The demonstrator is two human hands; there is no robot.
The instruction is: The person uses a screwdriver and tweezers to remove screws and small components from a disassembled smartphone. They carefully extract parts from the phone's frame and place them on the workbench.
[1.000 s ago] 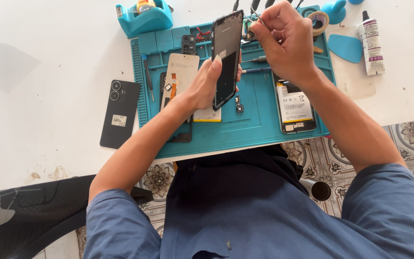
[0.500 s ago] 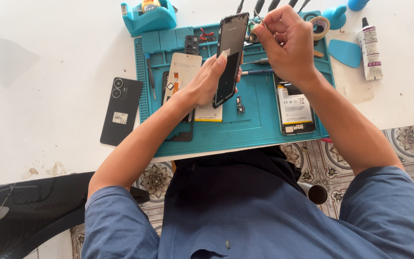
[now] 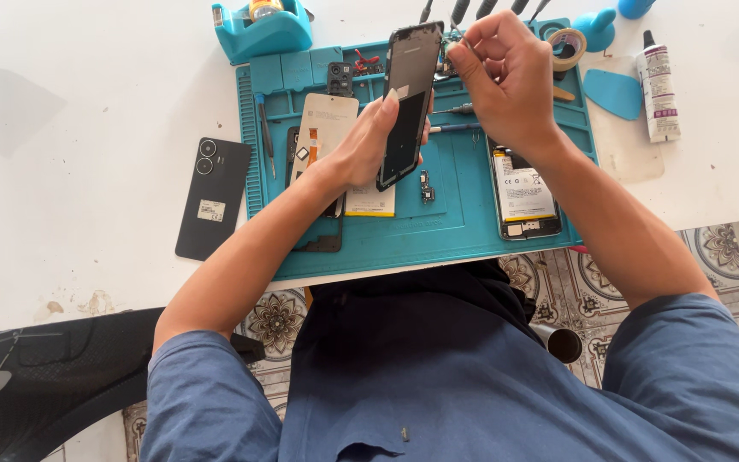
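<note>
My left hand grips a black phone frame by its lower half and holds it tilted above the teal work mat. My right hand is at the frame's top right corner, thumb and fingers pinched together. I cannot tell whether something small is between them. On the mat under my left hand lies a detached screen panel, pale back side up, with a yellow-edged part beside it. A phone body with its battery exposed lies under my right wrist.
A black back cover lies on the white table left of the mat. A teal tape dispenser stands at the back. A tape roll, a blue pick and a glue tube lie at the right. Screwdrivers line the mat's far edge.
Almost nothing differs. The view has shifted slightly. My left hand still holds the frame and my right hand's fingers stay pinched at its top.
</note>
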